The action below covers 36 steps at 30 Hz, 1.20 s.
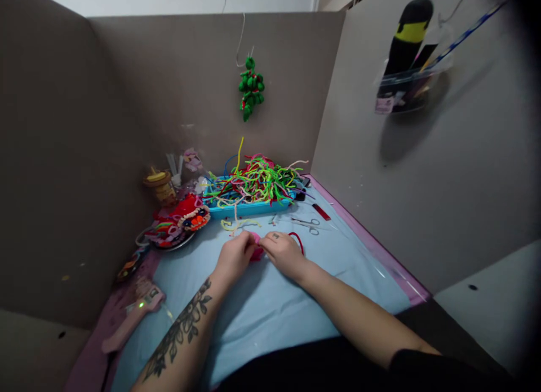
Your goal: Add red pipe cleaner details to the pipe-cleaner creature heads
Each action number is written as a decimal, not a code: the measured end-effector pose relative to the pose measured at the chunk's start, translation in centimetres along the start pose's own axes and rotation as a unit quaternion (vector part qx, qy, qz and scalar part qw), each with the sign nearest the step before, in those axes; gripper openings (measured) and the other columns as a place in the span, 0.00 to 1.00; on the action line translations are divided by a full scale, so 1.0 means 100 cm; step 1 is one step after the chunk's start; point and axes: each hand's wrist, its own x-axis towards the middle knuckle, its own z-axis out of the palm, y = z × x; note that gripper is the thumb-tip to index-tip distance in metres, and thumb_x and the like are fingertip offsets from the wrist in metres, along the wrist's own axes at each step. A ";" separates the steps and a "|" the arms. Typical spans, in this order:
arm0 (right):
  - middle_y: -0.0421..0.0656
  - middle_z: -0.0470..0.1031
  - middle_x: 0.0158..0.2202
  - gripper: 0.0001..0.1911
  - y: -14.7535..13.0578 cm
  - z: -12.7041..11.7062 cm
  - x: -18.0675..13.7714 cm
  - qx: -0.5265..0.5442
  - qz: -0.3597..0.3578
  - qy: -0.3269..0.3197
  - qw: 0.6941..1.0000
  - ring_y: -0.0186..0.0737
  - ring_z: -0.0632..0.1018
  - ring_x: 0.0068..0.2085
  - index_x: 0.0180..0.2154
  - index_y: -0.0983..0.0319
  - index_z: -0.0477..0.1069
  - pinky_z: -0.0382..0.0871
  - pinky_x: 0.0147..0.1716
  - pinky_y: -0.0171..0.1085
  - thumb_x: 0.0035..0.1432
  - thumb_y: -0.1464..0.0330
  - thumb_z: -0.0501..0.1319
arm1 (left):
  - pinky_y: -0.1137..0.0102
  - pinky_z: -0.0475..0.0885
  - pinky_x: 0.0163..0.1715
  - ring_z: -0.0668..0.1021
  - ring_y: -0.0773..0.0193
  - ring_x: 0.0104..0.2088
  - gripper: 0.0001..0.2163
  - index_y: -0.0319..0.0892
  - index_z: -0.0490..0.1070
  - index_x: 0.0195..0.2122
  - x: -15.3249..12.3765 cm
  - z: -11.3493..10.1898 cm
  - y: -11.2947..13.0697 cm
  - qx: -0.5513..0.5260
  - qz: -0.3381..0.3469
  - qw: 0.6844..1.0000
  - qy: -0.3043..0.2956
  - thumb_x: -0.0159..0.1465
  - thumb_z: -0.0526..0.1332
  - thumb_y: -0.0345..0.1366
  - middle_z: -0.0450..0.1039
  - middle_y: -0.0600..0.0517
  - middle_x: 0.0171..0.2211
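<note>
Together, the left hand and right hand are pinching a pink pipe-cleaner piece over the table, near the far blue tray.

the scene is dim and muted, with soft light falling from above and somewhat from the front. the grey cardboard partition walls look dull and darken toward the left. the clear plastic cup mounted on the right wall casts a large soft shadow below itself. the pale blue mat on the counter is the brightest area, with faint glare streaks near its right edge. straight lines bow at the edges, and the top right corner falls into a dark vignette. fine detail is soft and slightly grainy.
</note>
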 end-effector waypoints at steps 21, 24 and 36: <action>0.44 0.73 0.31 0.09 0.021 0.011 -0.006 0.186 0.113 0.132 0.967 0.41 0.74 0.37 0.33 0.60 0.71 0.67 0.40 0.38 0.62 0.70 0.53 | 0.49 0.54 0.59 0.64 0.50 0.59 0.04 0.46 0.78 0.30 0.010 -0.016 -0.023 0.046 0.126 0.988 -0.078 0.57 0.64 0.31 0.69 0.46 0.54; 0.44 0.74 0.31 0.07 0.013 0.009 -0.004 0.217 0.101 0.157 0.958 0.40 0.74 0.36 0.34 0.60 0.71 0.68 0.39 0.38 0.61 0.70 0.54 | 0.56 0.63 0.54 0.71 0.54 0.52 0.05 0.44 0.77 0.33 0.012 -0.021 -0.020 -0.033 0.085 0.996 0.023 0.59 0.61 0.34 0.70 0.44 0.51; 0.43 0.74 0.29 0.08 -0.002 0.006 -0.003 0.226 0.100 0.126 0.961 0.39 0.74 0.34 0.31 0.60 0.73 0.68 0.36 0.37 0.59 0.71 0.56 | 0.67 0.68 0.40 0.76 0.61 0.33 0.10 0.42 0.74 0.38 0.007 -0.004 -0.014 -0.165 0.007 0.986 0.004 0.54 0.65 0.35 0.75 0.51 0.30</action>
